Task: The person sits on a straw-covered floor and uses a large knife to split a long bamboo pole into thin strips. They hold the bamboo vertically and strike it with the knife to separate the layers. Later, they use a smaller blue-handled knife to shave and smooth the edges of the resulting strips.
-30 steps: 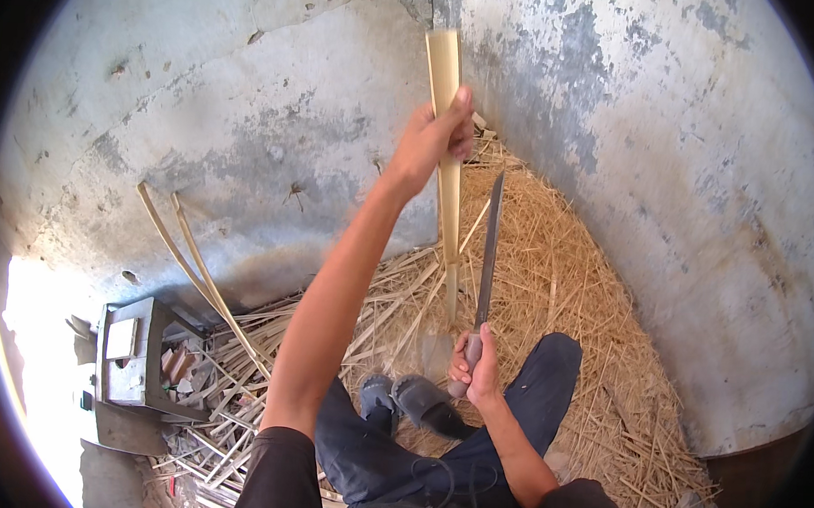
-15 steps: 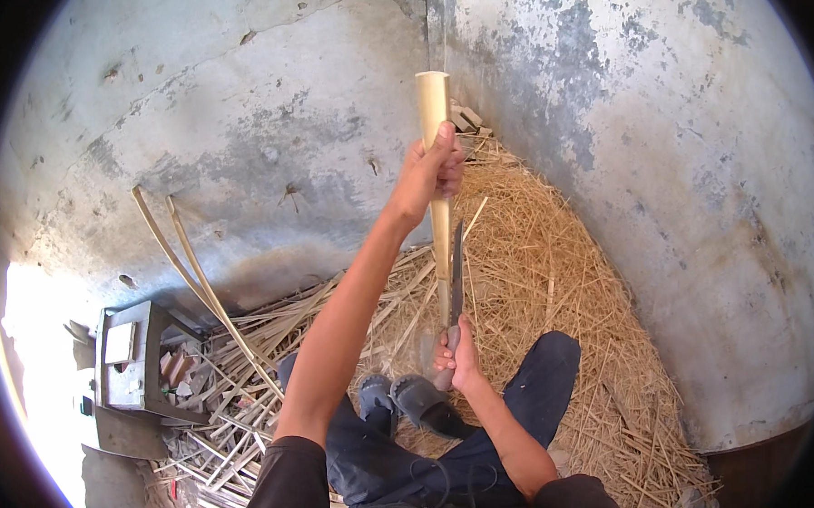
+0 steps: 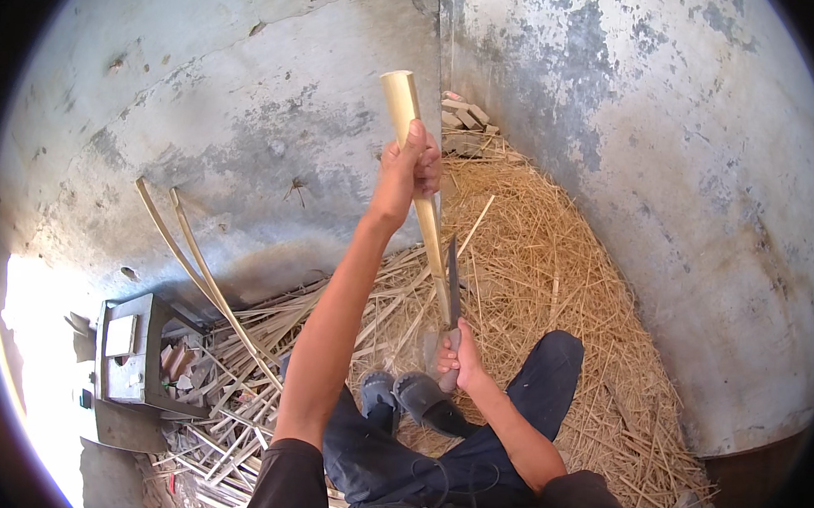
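Observation:
My left hand [image 3: 407, 172] is closed round the upper part of a pale bamboo piece [image 3: 400, 97], its thumb along the near side. The bamboo leans a little left at the top, and its lower end narrows down toward my right hand [image 3: 465, 356]. That hand is wrapped round the handle of a long, dark-bladed knife [image 3: 455, 283], which points up and away from me. The blade lies close along the right side of the bamboo's lower end; whether the edge touches it I cannot tell.
Straw-like shavings [image 3: 534, 260] cover the floor to the right. Split bamboo strips [image 3: 225, 464] lie at the left, with two long strips [image 3: 190, 235] rising from them. A grey box-like frame [image 3: 130, 360] stands at far left. Bricks [image 3: 467, 116] sit in the corner between two worn walls [image 3: 250, 102].
My left hand and the upper bamboo have swung left, so the piece leans more. The knife and right hand have shifted only slightly. The whole view has turned a little.

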The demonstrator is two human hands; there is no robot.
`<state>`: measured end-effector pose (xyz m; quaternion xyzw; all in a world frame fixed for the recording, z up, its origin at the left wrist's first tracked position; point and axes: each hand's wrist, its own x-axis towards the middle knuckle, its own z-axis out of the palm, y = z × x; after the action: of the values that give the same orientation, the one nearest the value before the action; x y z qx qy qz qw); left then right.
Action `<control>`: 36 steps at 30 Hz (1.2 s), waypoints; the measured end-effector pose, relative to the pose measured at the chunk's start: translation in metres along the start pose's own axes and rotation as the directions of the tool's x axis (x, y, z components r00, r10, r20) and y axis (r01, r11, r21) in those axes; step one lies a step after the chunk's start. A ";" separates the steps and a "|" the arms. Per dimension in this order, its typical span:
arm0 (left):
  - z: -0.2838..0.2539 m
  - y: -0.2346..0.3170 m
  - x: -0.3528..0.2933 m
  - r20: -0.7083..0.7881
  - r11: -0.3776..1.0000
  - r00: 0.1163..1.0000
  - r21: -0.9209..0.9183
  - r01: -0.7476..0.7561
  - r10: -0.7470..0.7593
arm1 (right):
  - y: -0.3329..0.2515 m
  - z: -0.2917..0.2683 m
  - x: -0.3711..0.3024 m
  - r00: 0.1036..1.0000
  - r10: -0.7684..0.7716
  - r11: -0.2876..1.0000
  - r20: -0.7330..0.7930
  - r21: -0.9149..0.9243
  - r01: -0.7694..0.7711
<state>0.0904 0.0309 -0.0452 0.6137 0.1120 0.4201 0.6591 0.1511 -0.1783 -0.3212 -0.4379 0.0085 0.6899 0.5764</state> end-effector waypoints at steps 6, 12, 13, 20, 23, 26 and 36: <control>-0.012 0.005 -0.008 -0.099 1.000 0.995 0.008 -0.020 0.020 | -0.019 0.010 -0.034 0.901 -0.345 0.938 0.264 0.122 0.323; -0.015 -0.001 -0.001 -0.060 1.000 0.998 -0.010 -0.014 0.014 | 0.006 0.010 -0.003 0.980 -0.159 0.986 0.123 -0.031 0.164; -0.019 0.000 -0.002 -0.061 1.000 0.998 -0.018 -0.009 0.008 | 0.003 0.009 -0.004 0.983 -0.109 0.990 0.147 -0.067 0.120; -0.040 0.005 -0.014 -0.038 0.999 0.998 -0.029 -0.045 0.043 | -0.045 0.050 -0.044 0.921 -0.335 0.921 0.197 -0.137 0.364; -0.035 0.009 -0.013 -0.025 1.000 1.000 -0.017 -0.020 0.019 | -0.031 0.055 -0.032 0.806 -0.575 0.801 0.141 -0.102 0.590; -0.030 0.008 -0.013 -0.051 0.998 0.998 -0.045 -0.040 0.038 | 0.002 0.021 0.011 0.970 -0.241 0.950 0.035 -0.194 0.243; -0.045 0.008 -0.029 -0.041 0.991 0.997 -0.107 -0.074 0.070 | 0.024 0.023 0.009 0.995 -0.097 0.978 0.004 -0.187 0.096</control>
<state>0.0391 0.0418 -0.0589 0.5725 0.0790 0.4605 0.6737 0.1185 -0.1677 -0.3250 -0.4918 -0.0761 0.6577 0.5655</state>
